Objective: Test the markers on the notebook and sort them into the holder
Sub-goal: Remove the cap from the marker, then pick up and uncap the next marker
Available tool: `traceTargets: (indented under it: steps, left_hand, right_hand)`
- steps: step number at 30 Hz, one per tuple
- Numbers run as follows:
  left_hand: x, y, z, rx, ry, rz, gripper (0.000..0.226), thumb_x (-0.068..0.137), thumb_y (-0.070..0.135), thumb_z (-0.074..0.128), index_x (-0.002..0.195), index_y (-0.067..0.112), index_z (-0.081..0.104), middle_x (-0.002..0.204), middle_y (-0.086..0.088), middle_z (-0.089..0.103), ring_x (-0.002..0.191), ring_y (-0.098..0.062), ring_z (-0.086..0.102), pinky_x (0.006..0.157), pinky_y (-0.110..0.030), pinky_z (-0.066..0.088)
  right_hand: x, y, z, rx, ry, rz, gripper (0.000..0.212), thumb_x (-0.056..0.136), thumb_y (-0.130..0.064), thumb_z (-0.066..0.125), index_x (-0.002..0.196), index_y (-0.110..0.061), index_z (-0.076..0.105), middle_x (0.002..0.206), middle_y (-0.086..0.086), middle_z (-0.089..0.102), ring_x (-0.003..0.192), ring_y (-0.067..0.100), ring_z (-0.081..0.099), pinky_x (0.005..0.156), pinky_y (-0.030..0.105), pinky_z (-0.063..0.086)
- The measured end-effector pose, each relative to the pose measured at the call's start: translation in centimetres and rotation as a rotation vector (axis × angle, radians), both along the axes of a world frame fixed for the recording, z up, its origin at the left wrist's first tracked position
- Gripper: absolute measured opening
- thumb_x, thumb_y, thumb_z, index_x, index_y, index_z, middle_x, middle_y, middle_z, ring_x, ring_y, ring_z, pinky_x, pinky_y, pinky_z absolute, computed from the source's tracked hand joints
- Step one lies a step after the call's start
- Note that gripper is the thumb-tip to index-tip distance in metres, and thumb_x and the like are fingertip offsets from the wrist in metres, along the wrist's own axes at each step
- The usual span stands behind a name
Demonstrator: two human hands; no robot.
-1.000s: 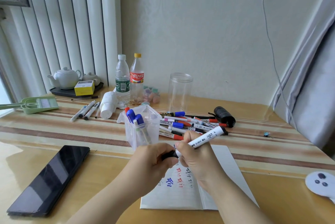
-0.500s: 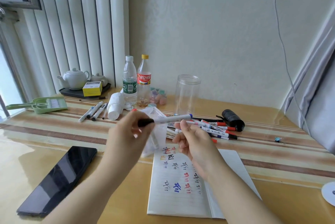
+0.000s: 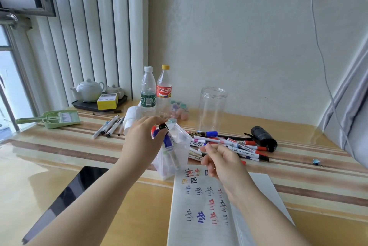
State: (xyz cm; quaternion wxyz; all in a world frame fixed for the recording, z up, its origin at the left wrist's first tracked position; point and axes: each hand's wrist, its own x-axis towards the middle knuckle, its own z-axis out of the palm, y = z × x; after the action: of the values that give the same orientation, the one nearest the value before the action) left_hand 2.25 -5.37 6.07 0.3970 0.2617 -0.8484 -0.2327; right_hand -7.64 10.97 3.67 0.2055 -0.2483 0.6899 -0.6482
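Head view, single frame. Left hand pinches the black cap end of a marker at the mouth of the clear plastic holder; the barrel points down into it — judged to be mid-insertion, not yet let go. Several capped markers, blue and red caps visible, stand inside already.

Right hand hovers at 3 o'clock of the holder, above the top edge of the notebook, fingers loosely curled with nothing in them.

Notebook page carries many test scribbles in black, blue, red and one orange-yellow, so a fair number of markers look tested.

Remaining: loose pile of markers on the table, at 2 o'clock of the holder, well over a dozen by appearance, mixed caps. A smaller group of pens lies at 10 o'clock, apart from the rest; whether these are rejects or untested — cannot tell.

Estimate: task partway, probably under half, judged by the pile against the holder contents.
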Motion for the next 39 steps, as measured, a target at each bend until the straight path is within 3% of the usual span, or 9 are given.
traceTargets:
  steps: [5,9,13,15,21,26,30,34,39]
  left_hand:
    - [-0.5,0.5,-0.5,-0.293,0.032,-0.012,0.026,0.077,0.010,0.070,0.102,0.006,0.063,0.104,-0.010,0.062,0.093,-0.031,0.058,0.077,-0.032,0.043]
    - [-1.4,3.6,-1.1,-0.492,0.149,-0.185,0.020,0.084,0.019,0.054,0.099,0.008,0.061,0.095,-0.007,0.062,0.086,-0.022,0.055,0.072,-0.026,0.044]
    - [-3.4,6.5,-4.0,-0.449,0.067,-0.438,0.021,0.084,0.023,0.047,0.101,0.014,0.057,0.091,-0.002,0.061,0.081,-0.017,0.056,0.067,-0.028,0.047]
    - [-4.3,6.9,-5.8,-0.417,0.006,-0.491,0.019,0.082,0.023,0.049,0.097,0.014,0.057,0.088,0.000,0.060,0.076,-0.019,0.059,0.061,-0.030,0.051]
    - [-4.5,5.8,-8.6,-0.268,-0.098,-0.501,0.027,0.080,0.032,0.046,0.105,0.025,0.051,0.090,0.012,0.060,0.076,-0.004,0.058,0.055,-0.019,0.050]
    - [-4.4,4.9,-8.7,-0.198,-0.089,-0.459,0.027,0.079,0.033,0.045,0.105,0.026,0.053,0.085,0.015,0.058,0.076,0.001,0.049,0.056,-0.010,0.042]
    - [-4.4,4.8,-9.2,-0.149,-0.083,-0.442,0.029,0.080,0.035,0.046,0.108,0.030,0.049,0.086,0.018,0.058,0.077,0.005,0.048,0.058,-0.010,0.045]
    - [-4.2,4.9,-8.6,-0.072,-0.046,-0.418,0.027,0.087,0.029,0.053,0.113,0.029,0.050,0.091,0.021,0.051,0.076,0.004,0.049,0.068,-0.014,0.045]
    - [-4.0,6.1,-7.0,-0.103,-0.014,-0.350,0.029,0.089,0.035,0.052,0.116,0.023,0.050,0.106,0.012,0.054,0.090,-0.006,0.055,0.074,-0.021,0.046]
  right_hand:
    - [-2.0,-0.1,-1.2,0.087,0.017,-0.043,0.019,0.096,-0.022,0.051,0.092,-0.012,0.067,0.068,-0.002,0.062,0.054,0.010,0.046,0.052,0.019,0.038]
    - [-4.8,-0.5,-1.7,0.186,0.075,-0.076,0.019,0.095,-0.022,0.051,0.087,-0.014,0.066,0.069,-0.002,0.062,0.052,0.006,0.050,0.057,0.025,0.041]
    - [-8.7,-1.8,-2.2,0.285,0.223,-0.146,0.016,0.092,-0.025,0.055,0.080,-0.019,0.062,0.070,-0.004,0.062,0.063,0.012,0.056,0.072,0.035,0.053]
    - [-10.5,-2.8,-2.1,0.400,0.429,-0.167,0.009,0.091,-0.023,0.057,0.084,-0.021,0.063,0.079,-0.005,0.061,0.070,0.008,0.055,0.071,0.025,0.048]
    - [-14.3,-6.9,-2.6,0.687,0.897,0.034,0.032,0.095,-0.009,0.045,0.124,-0.013,0.059,0.111,0.005,0.049,0.099,0.020,0.049,0.083,0.027,0.038]
    - [-15.7,-8.6,-3.3,0.914,1.094,0.087,0.038,0.095,-0.007,0.041,0.130,-0.018,0.052,0.118,0.005,0.050,0.115,0.024,0.041,0.088,0.034,0.041]
    - [-15.3,-8.0,-2.9,0.937,1.155,0.058,0.025,0.098,-0.016,0.043,0.119,-0.010,0.056,0.116,0.006,0.051,0.116,0.024,0.043,0.086,0.032,0.038]
    - [-13.3,-6.0,-1.2,0.746,1.008,-0.060,0.026,0.098,-0.019,0.046,0.122,-0.012,0.051,0.120,0.003,0.052,0.111,0.021,0.049,0.087,0.029,0.037]
    - [-7.3,-1.1,-0.1,0.306,0.280,-0.053,0.011,0.095,-0.020,0.053,0.103,-0.013,0.054,0.089,0.001,0.065,0.075,0.008,0.061,0.070,0.023,0.048]
